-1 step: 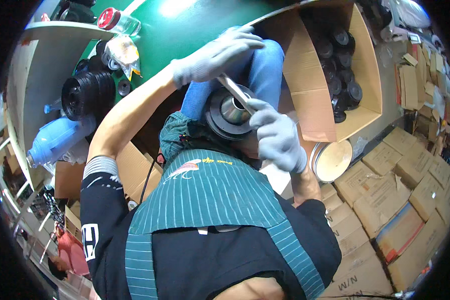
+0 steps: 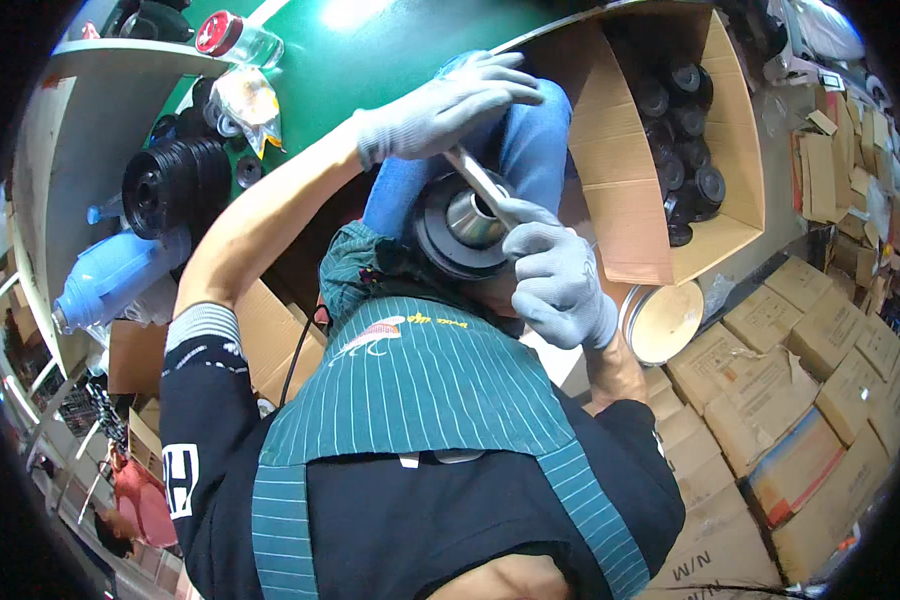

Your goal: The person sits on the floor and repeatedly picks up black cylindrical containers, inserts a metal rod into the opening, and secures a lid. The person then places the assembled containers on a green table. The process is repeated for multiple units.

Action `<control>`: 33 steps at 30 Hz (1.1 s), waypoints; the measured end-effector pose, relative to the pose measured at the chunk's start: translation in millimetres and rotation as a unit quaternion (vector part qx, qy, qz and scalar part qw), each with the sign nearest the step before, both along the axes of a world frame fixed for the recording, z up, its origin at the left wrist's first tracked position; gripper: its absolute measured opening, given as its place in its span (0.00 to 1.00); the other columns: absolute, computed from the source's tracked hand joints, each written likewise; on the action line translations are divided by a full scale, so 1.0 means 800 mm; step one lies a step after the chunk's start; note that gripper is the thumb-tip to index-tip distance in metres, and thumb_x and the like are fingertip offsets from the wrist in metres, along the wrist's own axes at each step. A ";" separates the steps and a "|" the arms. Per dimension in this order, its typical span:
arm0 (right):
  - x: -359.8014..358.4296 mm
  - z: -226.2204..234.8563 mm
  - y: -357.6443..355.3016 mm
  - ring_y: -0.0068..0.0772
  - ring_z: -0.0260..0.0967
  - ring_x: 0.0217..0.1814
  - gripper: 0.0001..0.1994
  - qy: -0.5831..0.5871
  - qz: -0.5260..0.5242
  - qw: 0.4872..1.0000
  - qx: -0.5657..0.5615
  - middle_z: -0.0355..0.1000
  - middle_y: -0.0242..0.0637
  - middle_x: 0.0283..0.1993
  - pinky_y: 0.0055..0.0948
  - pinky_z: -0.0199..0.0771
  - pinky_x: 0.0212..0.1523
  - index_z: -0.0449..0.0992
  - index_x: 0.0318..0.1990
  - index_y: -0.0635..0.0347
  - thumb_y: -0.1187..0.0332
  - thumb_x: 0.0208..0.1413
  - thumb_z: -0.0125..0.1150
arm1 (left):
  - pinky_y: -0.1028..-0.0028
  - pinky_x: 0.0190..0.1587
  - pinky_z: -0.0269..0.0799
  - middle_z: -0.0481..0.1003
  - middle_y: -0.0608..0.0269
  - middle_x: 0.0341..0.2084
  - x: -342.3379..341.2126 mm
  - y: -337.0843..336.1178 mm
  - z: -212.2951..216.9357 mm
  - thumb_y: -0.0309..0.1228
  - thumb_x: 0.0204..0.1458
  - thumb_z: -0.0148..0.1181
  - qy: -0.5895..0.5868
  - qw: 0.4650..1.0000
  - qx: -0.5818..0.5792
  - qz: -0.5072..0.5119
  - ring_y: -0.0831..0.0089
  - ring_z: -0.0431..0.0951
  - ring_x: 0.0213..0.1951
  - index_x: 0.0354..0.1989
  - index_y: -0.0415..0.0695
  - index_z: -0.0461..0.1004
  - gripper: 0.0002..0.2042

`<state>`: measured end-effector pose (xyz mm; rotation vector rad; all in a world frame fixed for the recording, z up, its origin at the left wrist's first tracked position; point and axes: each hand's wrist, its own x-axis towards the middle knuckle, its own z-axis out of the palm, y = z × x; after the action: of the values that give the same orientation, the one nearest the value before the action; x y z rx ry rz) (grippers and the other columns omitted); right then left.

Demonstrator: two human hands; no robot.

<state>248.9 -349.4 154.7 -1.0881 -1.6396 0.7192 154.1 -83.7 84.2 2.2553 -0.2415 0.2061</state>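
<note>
Holding the metal bar (image 2: 484, 184) over the round black part (image 2: 438, 248), mid-frame, seems the step. Right hand (image 2: 558, 282) is closed round it; left hand (image 2: 455, 112), fingers straight, hides its top. Next probably needs steadiness.

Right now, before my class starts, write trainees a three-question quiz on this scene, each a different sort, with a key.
1. True or false: the right hand, gripping the metal bar, is bare.
2. Which is closest to the bar? A) a jar; B) a silver metal piece; C) a blue bottle.
3. Fill in: the open cardboard box holds round parts coloured ____.

Key: 1. False, it wears a grey glove. 2. B. 3. Black.
</note>
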 end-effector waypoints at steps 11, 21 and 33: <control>-0.025 0.023 0.037 0.35 0.67 0.24 0.15 -0.197 0.124 0.971 -0.047 0.64 0.30 0.11 0.43 0.76 0.55 0.73 0.13 0.52 0.66 0.50 0.68 | 0.40 0.81 0.47 0.77 0.49 0.63 0.046 0.003 -0.034 0.43 0.75 0.43 -0.116 0.991 0.031 -0.063 0.46 0.62 0.77 0.57 0.48 0.83 0.21; -0.097 0.034 0.121 0.43 0.81 0.24 0.15 -0.157 0.256 0.942 -0.149 0.79 0.40 0.22 0.45 0.80 0.30 0.84 0.23 0.56 0.59 0.55 0.59 | 0.43 0.75 0.56 0.80 0.53 0.49 0.131 -0.091 -0.025 0.35 0.65 0.54 -0.148 0.942 -0.132 -0.271 0.49 0.71 0.66 0.44 0.42 0.86 0.14; -0.108 0.109 0.076 0.39 0.73 0.30 0.13 -0.210 0.024 0.976 -0.052 0.74 0.34 0.26 0.43 0.76 0.42 0.78 0.27 0.54 0.57 0.59 0.63 | 0.72 0.32 0.76 0.79 0.60 0.19 0.065 0.000 0.034 0.59 0.72 0.52 0.224 0.944 -0.242 -0.026 0.72 0.77 0.23 0.37 0.41 0.89 0.32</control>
<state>162.8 -289.0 241.9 -1.3479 -2.0083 0.6407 206.2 -83.7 111.1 1.7443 -0.0010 -0.2545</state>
